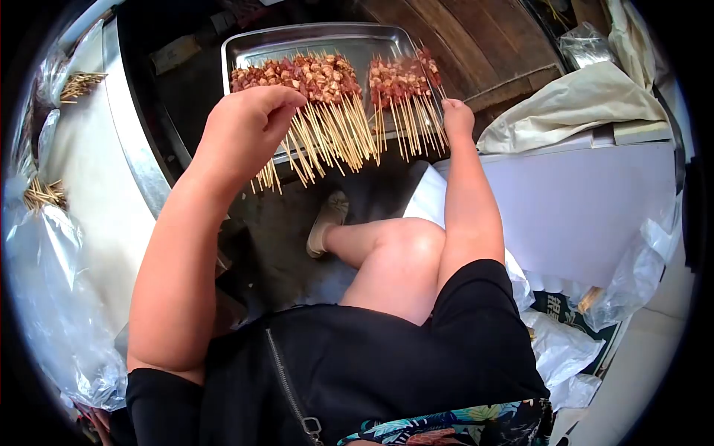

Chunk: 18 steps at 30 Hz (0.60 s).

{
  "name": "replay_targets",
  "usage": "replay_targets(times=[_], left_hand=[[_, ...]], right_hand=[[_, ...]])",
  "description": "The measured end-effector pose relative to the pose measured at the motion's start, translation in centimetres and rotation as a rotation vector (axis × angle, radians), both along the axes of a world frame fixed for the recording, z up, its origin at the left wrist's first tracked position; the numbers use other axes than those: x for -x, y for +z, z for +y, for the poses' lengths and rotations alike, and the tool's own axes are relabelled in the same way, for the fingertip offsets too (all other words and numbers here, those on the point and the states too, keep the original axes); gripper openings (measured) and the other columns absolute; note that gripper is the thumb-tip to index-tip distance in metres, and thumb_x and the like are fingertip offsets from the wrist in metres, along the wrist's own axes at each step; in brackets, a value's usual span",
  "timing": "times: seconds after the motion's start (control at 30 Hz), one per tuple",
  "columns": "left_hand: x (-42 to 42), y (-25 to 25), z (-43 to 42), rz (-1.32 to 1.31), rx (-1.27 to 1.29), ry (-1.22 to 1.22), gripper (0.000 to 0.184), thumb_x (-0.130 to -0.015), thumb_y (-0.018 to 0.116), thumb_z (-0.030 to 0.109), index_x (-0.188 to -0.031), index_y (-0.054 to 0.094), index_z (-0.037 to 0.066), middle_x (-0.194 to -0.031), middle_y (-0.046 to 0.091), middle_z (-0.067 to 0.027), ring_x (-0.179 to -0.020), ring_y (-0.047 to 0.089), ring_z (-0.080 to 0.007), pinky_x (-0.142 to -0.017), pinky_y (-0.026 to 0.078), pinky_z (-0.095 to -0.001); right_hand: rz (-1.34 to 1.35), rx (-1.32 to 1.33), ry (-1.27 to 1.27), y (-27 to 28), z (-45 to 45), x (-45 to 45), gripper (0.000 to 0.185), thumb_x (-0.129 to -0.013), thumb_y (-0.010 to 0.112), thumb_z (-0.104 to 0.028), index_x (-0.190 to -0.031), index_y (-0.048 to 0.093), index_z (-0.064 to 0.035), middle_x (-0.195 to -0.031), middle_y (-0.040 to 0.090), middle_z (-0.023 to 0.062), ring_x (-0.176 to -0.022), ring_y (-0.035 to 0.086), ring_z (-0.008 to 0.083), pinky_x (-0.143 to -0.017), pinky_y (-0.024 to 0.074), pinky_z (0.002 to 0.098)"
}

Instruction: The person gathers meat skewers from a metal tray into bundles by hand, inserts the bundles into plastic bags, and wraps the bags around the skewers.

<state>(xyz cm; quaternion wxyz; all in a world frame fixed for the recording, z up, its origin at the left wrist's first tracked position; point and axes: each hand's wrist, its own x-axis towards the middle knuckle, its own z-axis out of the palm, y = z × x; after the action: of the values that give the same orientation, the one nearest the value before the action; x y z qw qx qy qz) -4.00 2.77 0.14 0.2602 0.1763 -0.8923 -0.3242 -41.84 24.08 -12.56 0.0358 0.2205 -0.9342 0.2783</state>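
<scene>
A metal tray holds a wide pile of raw meat skewers, their bare bamboo sticks fanned out over its near edge. Beside that pile, a smaller group of meat skewers lies on the tray's right part. My left hand is closed over the left end of the large pile, thumb and forefinger pressed together; what they hold, if anything, is hidden. At the tray's right side, my right hand grips the stick of one meat skewer, its meat end pointing up and away from me.
Wooden boards lie behind and right of the tray. A cream cloth drapes over a white box to the right. On the left, a white surface bears plastic bags and bundles of bamboo sticks. My knee is below the tray.
</scene>
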Motion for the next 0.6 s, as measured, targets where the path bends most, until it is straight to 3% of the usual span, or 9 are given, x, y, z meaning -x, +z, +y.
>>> replay_targets(times=[0.03, 0.13, 0.27, 0.4, 0.47, 0.6], left_hand=[[0.0, 0.1, -0.1, 0.026, -0.046, 0.001, 0.013, -0.082, 0.064, 0.006, -0.093, 0.066, 0.001, -0.082, 0.067, -0.0142, -0.076, 0.066, -0.022, -0.068, 0.05, -0.0286], [0.1, 0.2, -0.1, 0.049, -0.103, 0.005, 0.013, -0.083, 0.063, 0.007, -0.095, 0.066, 0.0, -0.083, 0.067, -0.0128, -0.075, 0.065, -0.0174, -0.068, 0.049, -0.0266], [0.0, 0.6, -0.1, 0.05, -0.144, 0.009, 0.013, -0.084, 0.063, 0.007, -0.096, 0.066, 0.001, -0.085, 0.068, -0.0102, -0.077, 0.064, -0.0144, -0.069, 0.049, -0.0259], [0.0, 0.7, -0.1, 0.035, -0.158, 0.023, 0.013, -0.085, 0.063, 0.007, -0.096, 0.067, 0.002, -0.086, 0.069, -0.0084, -0.079, 0.064, -0.0129, -0.07, 0.05, -0.0255], [0.0, 0.5, -0.1, 0.053, -0.142, 0.009, 0.014, -0.086, 0.062, 0.008, -0.097, 0.067, 0.002, -0.085, 0.069, -0.0083, -0.078, 0.063, -0.0122, -0.07, 0.05, -0.0251], [0.0, 0.5, -0.1, 0.058, -0.168, 0.013, 0.014, -0.086, 0.062, 0.008, -0.097, 0.067, 0.001, -0.085, 0.069, -0.0084, -0.077, 0.063, -0.0115, -0.069, 0.049, -0.025]], right_hand=[[-0.076, 0.096, -0.032, -0.9, 0.0, 0.9, 0.025, -0.08, 0.062, -0.025, -0.09, 0.068, -0.0028, -0.089, 0.068, 0.0161, -0.083, 0.065, 0.0295, -0.077, 0.0478, 0.0372], [-0.282, 0.025, -0.063, -2.1, 0.1, 1.6, 0.025, -0.075, 0.067, -0.026, -0.085, 0.069, -0.003, -0.08, 0.068, 0.0136, -0.077, 0.066, 0.0263, -0.074, 0.0484, 0.0357], [-0.273, -0.176, -0.026, -1.8, -0.7, 1.7, 0.022, -0.07, 0.073, -0.021, -0.079, 0.069, -0.0012, -0.075, 0.068, 0.0086, -0.066, 0.063, 0.0179, -0.066, 0.0474, 0.0323], [-0.239, -0.097, -0.044, -1.9, -1.2, 1.8, 0.022, -0.068, 0.073, -0.023, -0.073, 0.068, -0.0013, -0.072, 0.067, 0.0102, -0.064, 0.063, 0.0194, -0.065, 0.0475, 0.0332], [-0.135, -0.259, -0.026, -3.0, -1.1, 3.3, 0.024, -0.067, 0.07, -0.024, -0.071, 0.068, -0.0008, -0.07, 0.066, 0.0127, -0.064, 0.063, 0.0205, -0.065, 0.0476, 0.0336], [-0.143, -0.314, -0.005, -2.3, -1.3, 2.5, 0.024, -0.068, 0.067, -0.024, -0.074, 0.068, -0.0007, -0.072, 0.066, 0.0155, -0.068, 0.064, 0.0229, -0.067, 0.0483, 0.0352]])
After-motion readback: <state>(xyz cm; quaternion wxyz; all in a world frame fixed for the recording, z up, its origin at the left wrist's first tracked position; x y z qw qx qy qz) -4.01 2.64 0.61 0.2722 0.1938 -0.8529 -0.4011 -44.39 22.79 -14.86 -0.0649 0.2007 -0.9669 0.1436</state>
